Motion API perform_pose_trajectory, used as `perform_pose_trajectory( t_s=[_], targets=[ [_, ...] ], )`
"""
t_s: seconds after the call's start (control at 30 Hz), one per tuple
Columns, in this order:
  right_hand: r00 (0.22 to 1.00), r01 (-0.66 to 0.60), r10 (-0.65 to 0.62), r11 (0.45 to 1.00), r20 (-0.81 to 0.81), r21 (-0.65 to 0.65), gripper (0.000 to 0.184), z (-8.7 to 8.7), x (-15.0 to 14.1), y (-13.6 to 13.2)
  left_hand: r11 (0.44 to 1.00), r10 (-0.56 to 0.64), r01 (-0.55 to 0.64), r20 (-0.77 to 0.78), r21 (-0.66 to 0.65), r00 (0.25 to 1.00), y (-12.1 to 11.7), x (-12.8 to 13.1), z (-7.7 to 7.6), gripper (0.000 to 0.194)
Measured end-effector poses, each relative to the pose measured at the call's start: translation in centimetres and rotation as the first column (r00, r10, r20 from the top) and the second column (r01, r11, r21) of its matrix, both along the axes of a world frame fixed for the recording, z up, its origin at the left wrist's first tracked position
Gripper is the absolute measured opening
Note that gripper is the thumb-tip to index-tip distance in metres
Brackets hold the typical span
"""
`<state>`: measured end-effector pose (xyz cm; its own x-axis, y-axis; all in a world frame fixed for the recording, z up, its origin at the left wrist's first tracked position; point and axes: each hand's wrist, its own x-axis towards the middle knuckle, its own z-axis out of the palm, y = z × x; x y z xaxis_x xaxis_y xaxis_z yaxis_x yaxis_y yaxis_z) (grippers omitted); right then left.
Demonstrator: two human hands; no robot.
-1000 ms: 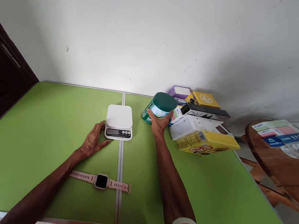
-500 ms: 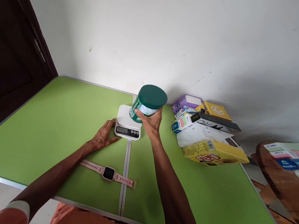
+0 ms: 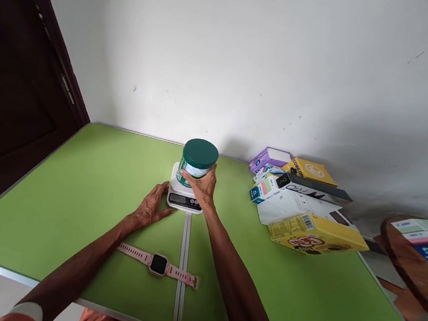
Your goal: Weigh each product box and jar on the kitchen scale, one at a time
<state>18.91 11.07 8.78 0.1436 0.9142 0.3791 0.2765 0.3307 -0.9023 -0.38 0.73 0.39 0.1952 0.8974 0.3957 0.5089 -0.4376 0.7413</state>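
Observation:
A green jar [image 3: 200, 154] with a dark green lid is in the grip of my right hand [image 3: 203, 184], upright over the platform of a white digital kitchen scale [image 3: 174, 187]. Whether its base touches the platform, I cannot tell. My left hand [image 3: 150, 207] lies on the table with thumb and fingers apart, its fingertips at the scale's left edge. Nearer to me, a pink smartwatch [image 3: 158, 265] with a dark screen lies stretched flat across the table's seam.
On the right of the green table [image 3: 72, 204] several boxes stand together, among them a yellow box [image 3: 315, 236], a purple box [image 3: 268, 160] and a black box [image 3: 314, 186]. A white wall rises behind. A brown round stool [image 3: 401, 245] holding packages stands beyond the right edge.
My right hand has brought the jar left and lower over the scale. My left hand stays beside the scale. The whole view has shifted slightly.

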Motion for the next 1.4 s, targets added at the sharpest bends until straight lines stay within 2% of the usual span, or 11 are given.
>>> perform_pose_trajectory(
  t_s=[0.37, 0.53, 0.6, 0.8, 1.03, 1.27, 1.4],
  targets=[
    [0.999, -0.002, 0.002, 1.000, -0.033, -0.002, 0.089, -0.5, -0.1, 0.3, 0.999, 0.007, -0.007, 0.022, -0.037, 1.000, 0.1, -0.2, 0.0, 0.092],
    [0.992, -0.099, 0.098, 0.995, -0.077, -0.004, 0.098, -0.9, 1.0, -0.1, 0.999, 0.002, -0.002, 0.013, -0.050, 1.000, 0.1, -0.3, 0.4, 0.091],
    [0.984, -0.132, 0.131, 0.991, -0.118, 0.001, 0.096, -1.4, 2.1, -0.6, 0.998, 0.007, -0.007, 0.009, -0.059, 1.000, 0.0, -0.3, 0.6, 0.090],
    [0.968, -0.053, 0.044, 0.998, -0.248, -0.032, 0.098, -3.5, 5.0, -1.7, 0.996, 0.030, -0.030, -0.004, -0.085, 1.000, -0.3, -0.3, 1.3, 0.092],
    [0.949, -0.003, -0.032, 0.994, -0.315, -0.110, 0.104, -6.1, 5.2, -1.6, 0.995, 0.042, -0.044, -0.030, -0.090, 0.999, -0.5, -0.3, 1.7, 0.094],
    [0.947, -0.028, -0.016, 0.991, -0.322, -0.131, 0.100, -7.0, 5.5, -1.3, 0.992, 0.037, -0.031, 0.053, -0.120, 0.998, -0.5, -0.3, 1.7, 0.098],
    [0.965, 0.004, -0.031, 0.995, -0.259, -0.104, 0.086, -6.8, 5.7, -1.7, 0.990, 0.037, -0.026, 0.077, -0.141, 0.996, -0.5, -0.4, 2.0, 0.099]
  ],
)
